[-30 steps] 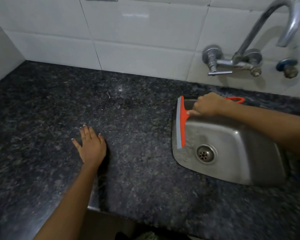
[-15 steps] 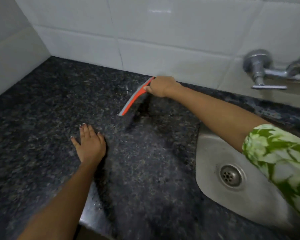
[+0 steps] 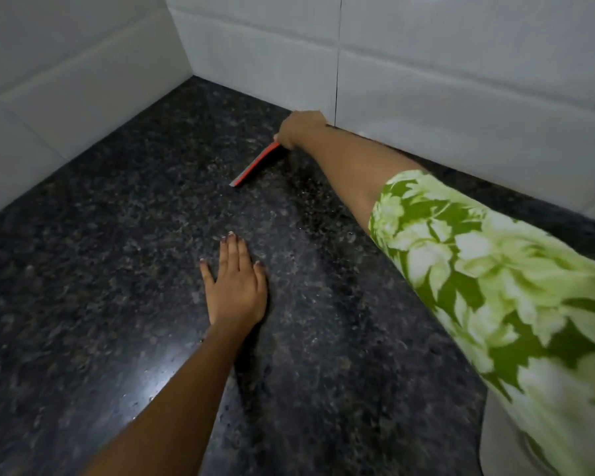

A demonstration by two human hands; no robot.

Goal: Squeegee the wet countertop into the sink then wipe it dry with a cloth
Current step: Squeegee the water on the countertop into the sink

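Head view shows us our right hand (image 3: 301,129) far out by the white tiled wall (image 3: 461,97), wrapped tight around the handle of the red squeegee (image 3: 255,165); its blade edge rests on the dark stone countertop (image 3: 100,269), slanting from the hand down toward us; our left hand (image 3: 236,286) lies flat and spread wide on the counter, holding nothing, well apart from the squeegee; small water drops shine on the stone near the sleeve (image 3: 495,286) and near the front edge, so we think the counter is wet and the pushing is only partly done; a pale patch at the bottom right may be the sink, but it is too blurred for us to tell; we see no cloth here; we judge that more pulls toward the sink are left, and the whole drying step is not yet begun.
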